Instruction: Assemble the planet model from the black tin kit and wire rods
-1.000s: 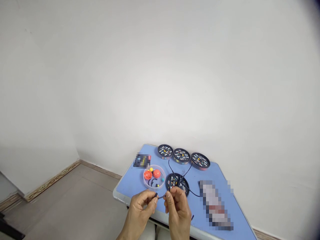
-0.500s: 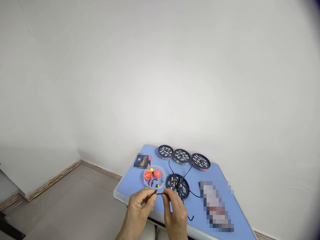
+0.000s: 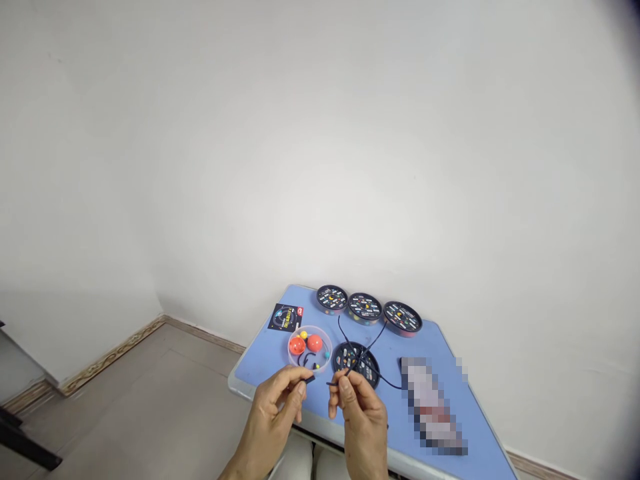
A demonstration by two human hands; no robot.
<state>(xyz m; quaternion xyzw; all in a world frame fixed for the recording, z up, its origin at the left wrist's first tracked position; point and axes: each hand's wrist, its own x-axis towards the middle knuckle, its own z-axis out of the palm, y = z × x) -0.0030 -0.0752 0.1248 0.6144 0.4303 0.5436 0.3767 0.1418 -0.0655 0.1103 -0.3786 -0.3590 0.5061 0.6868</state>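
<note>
My left hand (image 3: 277, 403) pinches a small black piece (image 3: 310, 380) at its fingertips, over the near edge of the blue table (image 3: 265, 363). My right hand (image 3: 357, 407) pinches the end of a thin black cord (image 3: 367, 350) a short gap to the right. The cord runs back across a round black tin (image 3: 356, 361) toward the far tins. A clear round dish (image 3: 310, 347) with two orange balls, small beads and black curved pieces sits just beyond my left hand.
Three round black tins (image 3: 365, 307) with colourful bits stand in a row at the table's far edge. A small black card (image 3: 285, 317) lies at the far left, a blurred flat pack (image 3: 433, 407) at the right. White wall behind; floor at left.
The small black piece and the cord end, joined between my fingertips half a second ago, now sit apart. Both hands have shifted slightly toward me.
</note>
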